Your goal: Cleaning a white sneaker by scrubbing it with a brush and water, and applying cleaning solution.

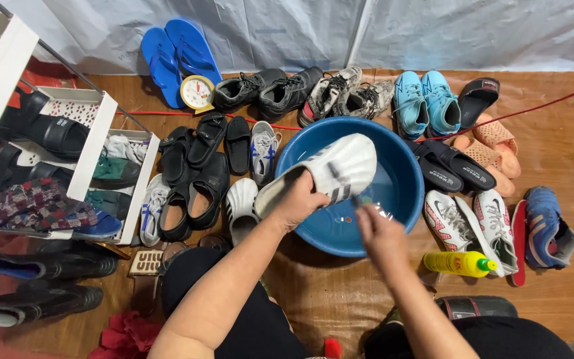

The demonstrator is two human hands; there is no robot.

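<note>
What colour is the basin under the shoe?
Blue basin, seen best in the head view.

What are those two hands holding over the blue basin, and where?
Left hand grips the white striped sneaker at its heel end. Right hand holds something thin, too blurred to identify.

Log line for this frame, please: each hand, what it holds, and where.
left hand: grips white shoe | right hand: holds small brush, blurred, at shoe's side | both over blue basin | yellow bottle on floor beside basin

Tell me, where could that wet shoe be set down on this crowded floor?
Bare floor lies right of the blue sneaker, and in front of the basin beside the yellow bottle. Left of and behind the basin, shoes lie packed together.
</note>
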